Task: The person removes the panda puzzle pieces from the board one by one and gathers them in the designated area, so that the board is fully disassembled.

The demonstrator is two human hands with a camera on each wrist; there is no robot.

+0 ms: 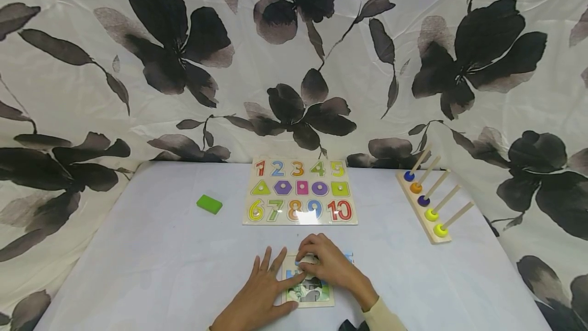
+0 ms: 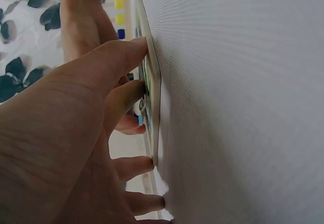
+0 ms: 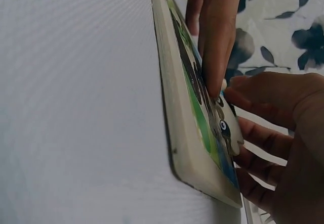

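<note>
A small wooden jigsaw board [image 1: 321,304] with a colourful animal picture lies flat on the table at the front. My left hand [image 1: 262,292] spreads over its left side, index finger reaching onto the picture and thumb at the near edge. In the left wrist view, the thumb [image 2: 126,52] rests against the board's rim. My right hand [image 1: 328,264] arches over the far part of the board. It pinches a pale puzzle piece [image 3: 230,133] with painted eyes, which sits raised and tilted above the picture in the right wrist view. The left index fingertip is right beside this piece.
Behind the jigsaw lies a number-and-shape board [image 1: 300,218]. A green block [image 1: 209,204] is at the left. At the right stands a wooden peg rack [image 1: 424,208] with coloured beads. Something black [image 1: 352,326] shows at the front edge, and a floral cloth [image 1: 294,65] hangs behind.
</note>
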